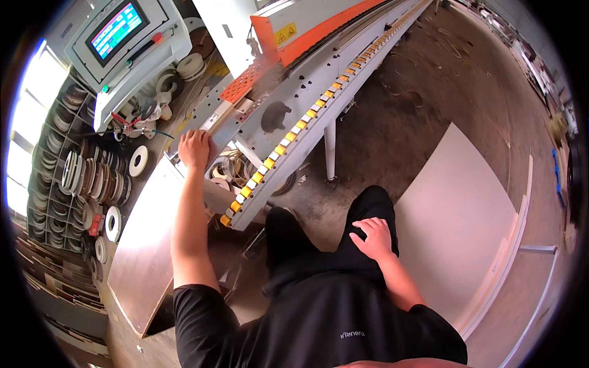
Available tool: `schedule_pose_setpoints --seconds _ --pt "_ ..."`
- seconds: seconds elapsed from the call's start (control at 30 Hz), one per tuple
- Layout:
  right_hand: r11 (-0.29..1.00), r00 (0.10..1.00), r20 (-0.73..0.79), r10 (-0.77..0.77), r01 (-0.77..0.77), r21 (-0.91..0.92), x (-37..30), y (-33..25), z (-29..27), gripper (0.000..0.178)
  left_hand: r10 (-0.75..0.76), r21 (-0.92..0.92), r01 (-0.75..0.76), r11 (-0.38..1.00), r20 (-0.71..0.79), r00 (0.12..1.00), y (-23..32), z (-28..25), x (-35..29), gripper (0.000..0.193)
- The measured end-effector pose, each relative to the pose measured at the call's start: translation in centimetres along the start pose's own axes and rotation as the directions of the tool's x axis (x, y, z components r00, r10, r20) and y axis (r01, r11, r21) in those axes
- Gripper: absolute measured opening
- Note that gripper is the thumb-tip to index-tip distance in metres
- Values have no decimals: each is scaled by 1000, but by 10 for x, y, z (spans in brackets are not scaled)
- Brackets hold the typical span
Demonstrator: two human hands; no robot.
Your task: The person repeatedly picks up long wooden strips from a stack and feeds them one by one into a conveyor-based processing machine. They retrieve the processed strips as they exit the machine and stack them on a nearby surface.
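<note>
My left hand (pixel 195 149) rests on the near end of a long white and orange machine (pixel 294 92), at the metal edge beside an open compartment with coiled strips (pixel 236 168). Its fingers are curled over that edge. My right hand (pixel 372 238) lies flat on my right thigh, on black trousers, holding nothing. A row of yellow and white pads (pixel 294 132) runs along the machine's conveyor between the two hands.
A control panel with a coloured screen (pixel 116 30) stands upper left. Shelves with several rolls of edge strip (pixel 86 178) fill the left side. A metal cover plate (pixel 144 245) leans lower left. White boards (pixel 457 214) lie stacked on the concrete floor to the right.
</note>
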State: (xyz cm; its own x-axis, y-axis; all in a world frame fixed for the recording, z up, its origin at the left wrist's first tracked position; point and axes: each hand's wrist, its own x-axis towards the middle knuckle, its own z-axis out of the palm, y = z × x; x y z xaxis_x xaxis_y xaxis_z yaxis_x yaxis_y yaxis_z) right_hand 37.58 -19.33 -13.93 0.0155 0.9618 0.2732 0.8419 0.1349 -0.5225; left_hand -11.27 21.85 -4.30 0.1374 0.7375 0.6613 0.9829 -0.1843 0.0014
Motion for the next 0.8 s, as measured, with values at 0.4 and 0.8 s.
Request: schedule_pose_setpoints --seconds 0.4,0.8 --pt "998 999 -12 47 -47 31 6 3 3 28 6 -109 -7 994 -10 1000 -1 -11 -7 20" --pt "997 998 -21 61 -60 42 3 4 1 26 104 -1 -105 994 147 984 -6 -46 -38 37"
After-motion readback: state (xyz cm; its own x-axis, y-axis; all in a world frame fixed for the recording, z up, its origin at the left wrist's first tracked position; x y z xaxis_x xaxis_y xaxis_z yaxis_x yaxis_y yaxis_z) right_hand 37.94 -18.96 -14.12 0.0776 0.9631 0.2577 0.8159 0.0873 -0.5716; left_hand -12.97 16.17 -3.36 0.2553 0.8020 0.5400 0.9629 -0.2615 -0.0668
